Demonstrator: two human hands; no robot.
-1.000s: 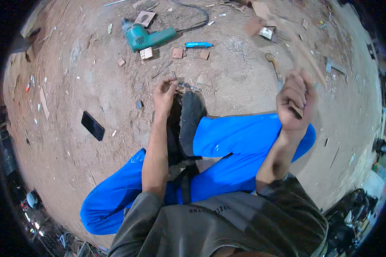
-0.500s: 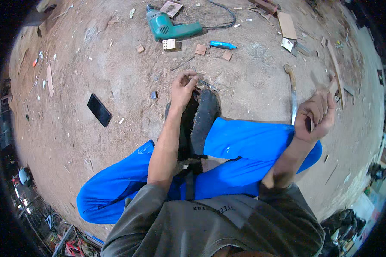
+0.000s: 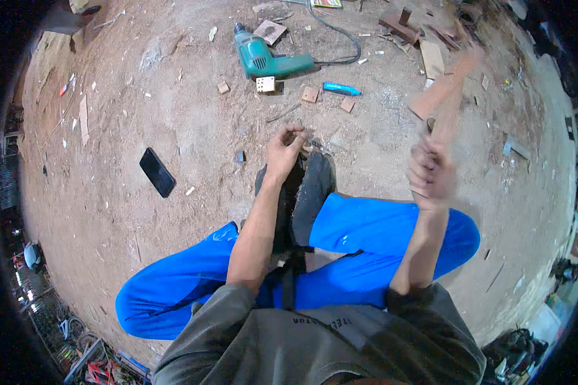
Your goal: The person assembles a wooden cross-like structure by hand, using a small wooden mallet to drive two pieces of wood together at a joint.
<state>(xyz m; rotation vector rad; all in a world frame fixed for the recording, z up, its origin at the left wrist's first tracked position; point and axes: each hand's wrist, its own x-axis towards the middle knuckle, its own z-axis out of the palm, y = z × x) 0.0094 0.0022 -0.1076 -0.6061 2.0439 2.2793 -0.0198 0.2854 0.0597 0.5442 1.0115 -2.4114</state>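
Observation:
My left hand (image 3: pixel 285 153) is closed in a pinch just beyond the toes of my dark shoes (image 3: pixel 313 192). Whatever sits between its fingertips is too small to make out; thin dark metal bits (image 3: pixel 319 147) show beside them. Raised over my right knee, my right hand (image 3: pixel 430 176) is wrapped round the lower end of a long piece of wood (image 3: pixel 448 119). That wood is smeared by motion, and its broad upper part reaches away from me. It hides most of the tool with a curved wooden handle and a metal blade on the ground.
Ahead lies a green power drill (image 3: pixel 266 59) with its cord. Near it are a pale block with dark dots (image 3: pixel 265 84), small wooden squares (image 3: pixel 310 94) and a blue marker (image 3: pixel 341 88). A black phone (image 3: pixel 157 172) lies at left. Wood scraps (image 3: pixel 432 59) lie far right.
My right hand has swung left and forward, and the long wood has come into plain sight above it. My left hand keeps its pinch by the shoes. The whole view has shifted slightly.

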